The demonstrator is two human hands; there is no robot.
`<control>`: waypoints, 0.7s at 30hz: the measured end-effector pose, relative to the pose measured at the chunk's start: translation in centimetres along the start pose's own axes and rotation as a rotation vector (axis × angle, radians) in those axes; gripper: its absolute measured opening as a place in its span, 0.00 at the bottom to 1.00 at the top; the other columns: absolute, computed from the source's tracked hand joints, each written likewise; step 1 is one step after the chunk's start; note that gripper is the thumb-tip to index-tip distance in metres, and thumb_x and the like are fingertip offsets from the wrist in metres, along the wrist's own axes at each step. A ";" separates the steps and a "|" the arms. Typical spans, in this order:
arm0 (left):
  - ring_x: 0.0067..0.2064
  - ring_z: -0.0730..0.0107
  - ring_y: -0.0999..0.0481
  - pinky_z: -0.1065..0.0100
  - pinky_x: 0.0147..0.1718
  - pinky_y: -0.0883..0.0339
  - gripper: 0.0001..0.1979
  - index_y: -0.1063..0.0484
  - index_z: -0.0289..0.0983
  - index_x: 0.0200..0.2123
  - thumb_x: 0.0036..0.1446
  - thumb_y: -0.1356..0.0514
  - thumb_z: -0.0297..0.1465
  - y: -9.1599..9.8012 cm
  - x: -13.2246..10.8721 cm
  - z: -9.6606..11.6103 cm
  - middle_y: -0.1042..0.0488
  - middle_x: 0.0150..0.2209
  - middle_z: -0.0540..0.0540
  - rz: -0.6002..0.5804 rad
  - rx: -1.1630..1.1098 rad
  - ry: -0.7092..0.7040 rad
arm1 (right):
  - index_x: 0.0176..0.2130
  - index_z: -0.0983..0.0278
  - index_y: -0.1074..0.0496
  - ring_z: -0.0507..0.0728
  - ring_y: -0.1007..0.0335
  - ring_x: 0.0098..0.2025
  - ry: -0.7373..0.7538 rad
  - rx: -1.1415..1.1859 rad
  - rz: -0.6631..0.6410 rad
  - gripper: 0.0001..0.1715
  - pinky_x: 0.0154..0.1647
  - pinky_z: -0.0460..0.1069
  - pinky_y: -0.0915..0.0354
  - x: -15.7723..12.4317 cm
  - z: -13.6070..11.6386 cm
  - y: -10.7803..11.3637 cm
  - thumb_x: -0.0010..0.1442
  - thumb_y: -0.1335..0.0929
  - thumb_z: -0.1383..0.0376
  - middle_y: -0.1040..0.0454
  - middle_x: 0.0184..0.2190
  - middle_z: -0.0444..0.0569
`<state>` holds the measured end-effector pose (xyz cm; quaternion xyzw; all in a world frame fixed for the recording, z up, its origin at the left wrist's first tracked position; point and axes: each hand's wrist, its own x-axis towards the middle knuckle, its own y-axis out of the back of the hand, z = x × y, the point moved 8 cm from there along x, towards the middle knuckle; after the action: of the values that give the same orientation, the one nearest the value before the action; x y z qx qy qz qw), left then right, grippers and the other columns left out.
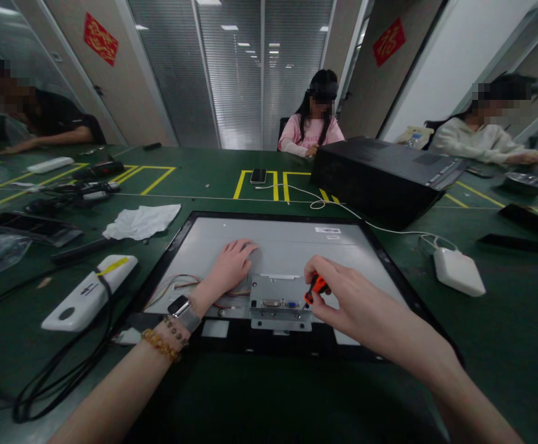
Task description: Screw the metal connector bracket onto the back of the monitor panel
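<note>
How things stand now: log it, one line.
left hand: on grey panel, beside metal box | right hand: gripping orange-black screwdriver | screwdriver tip: near blue port

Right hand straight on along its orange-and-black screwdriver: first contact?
Probably the silver metal port box, near its blue connector; the screwdriver seems to end about there, depth unclear.

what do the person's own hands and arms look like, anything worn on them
Both hands are gloveless, and no sleeves show. By the left hand, the wrist wears a watch with a dark squarish face and silvery band, a dark beaded bracelet and amber-coloured beads. The right hand shows no wristwear.
</note>
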<state>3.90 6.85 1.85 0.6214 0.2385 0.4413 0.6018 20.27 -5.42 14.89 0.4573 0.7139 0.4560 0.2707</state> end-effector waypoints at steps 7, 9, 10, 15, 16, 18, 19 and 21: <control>0.55 0.58 0.33 0.56 0.56 0.38 0.23 0.33 0.37 0.56 0.57 0.49 0.20 0.1 0.0 0.1 0.32 0.56 0.42 0.011 0.004 -0.005 | 0.36 0.61 0.35 0.55 0.32 0.39 0.041 0.090 -0.048 0.07 0.43 0.54 0.36 -0.3 0.0 0.0 0.61 0.36 0.74 0.32 0.39 0.46; 0.55 0.58 0.33 0.56 0.56 0.39 0.23 0.33 0.37 0.56 0.57 0.50 0.20 0.1 0.0 0.0 0.33 0.56 0.42 0.008 0.004 -0.001 | 0.37 0.61 0.34 0.55 0.32 0.39 0.055 0.105 -0.043 0.05 0.44 0.54 0.36 -0.2 0.1 0.0 0.66 0.38 0.69 0.32 0.40 0.47; 0.55 0.58 0.33 0.56 0.56 0.39 0.23 0.33 0.37 0.56 0.57 0.50 0.20 0.1 0.0 0.0 0.33 0.56 0.41 0.004 0.001 0.003 | 0.38 0.61 0.33 0.56 0.31 0.40 0.063 0.106 -0.038 0.06 0.44 0.55 0.36 -0.2 0.2 0.0 0.67 0.38 0.68 0.32 0.40 0.47; 0.56 0.58 0.34 0.56 0.56 0.39 0.24 0.33 0.37 0.56 0.57 0.50 0.21 0.0 0.0 0.0 0.33 0.56 0.41 -0.002 -0.017 0.006 | 0.44 0.60 0.35 0.56 0.31 0.44 0.074 0.089 -0.027 0.11 0.47 0.54 0.35 -0.4 0.2 0.0 0.65 0.40 0.72 0.32 0.44 0.48; 0.56 0.58 0.34 0.56 0.56 0.39 0.24 0.33 0.38 0.56 0.57 0.50 0.21 0.1 -0.1 0.0 0.33 0.56 0.42 0.000 -0.016 0.004 | 0.44 0.60 0.36 0.56 0.30 0.44 0.071 0.089 -0.029 0.12 0.47 0.54 0.35 -0.4 0.0 0.0 0.63 0.40 0.73 0.31 0.44 0.48; 0.56 0.58 0.34 0.56 0.56 0.39 0.24 0.33 0.38 0.56 0.57 0.50 0.21 0.1 -0.1 0.0 0.33 0.56 0.42 0.003 -0.014 0.000 | 0.43 0.60 0.36 0.56 0.30 0.44 0.066 0.086 -0.033 0.13 0.46 0.53 0.34 -0.5 -0.4 0.0 0.60 0.39 0.74 0.30 0.43 0.48; 0.56 0.58 0.34 0.56 0.56 0.39 0.24 0.34 0.38 0.56 0.57 0.50 0.21 0.1 -0.1 0.0 0.33 0.56 0.41 0.002 -0.013 -0.002 | 0.42 0.60 0.37 0.56 0.30 0.43 0.060 0.080 -0.030 0.14 0.45 0.53 0.34 -0.5 -0.5 0.0 0.58 0.39 0.75 0.30 0.42 0.48; 0.56 0.58 0.33 0.56 0.56 0.39 0.24 0.34 0.37 0.56 0.57 0.50 0.21 0.1 0.0 0.1 0.33 0.56 0.41 0.002 -0.010 -0.002 | 0.41 0.60 0.36 0.57 0.29 0.42 0.051 0.049 -0.008 0.14 0.43 0.53 0.33 -0.4 -0.5 0.1 0.56 0.38 0.75 0.28 0.41 0.48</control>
<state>3.90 6.77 1.94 0.6189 0.2350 0.4425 0.6049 20.06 -6.03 15.19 0.4491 0.7333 0.4488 0.2431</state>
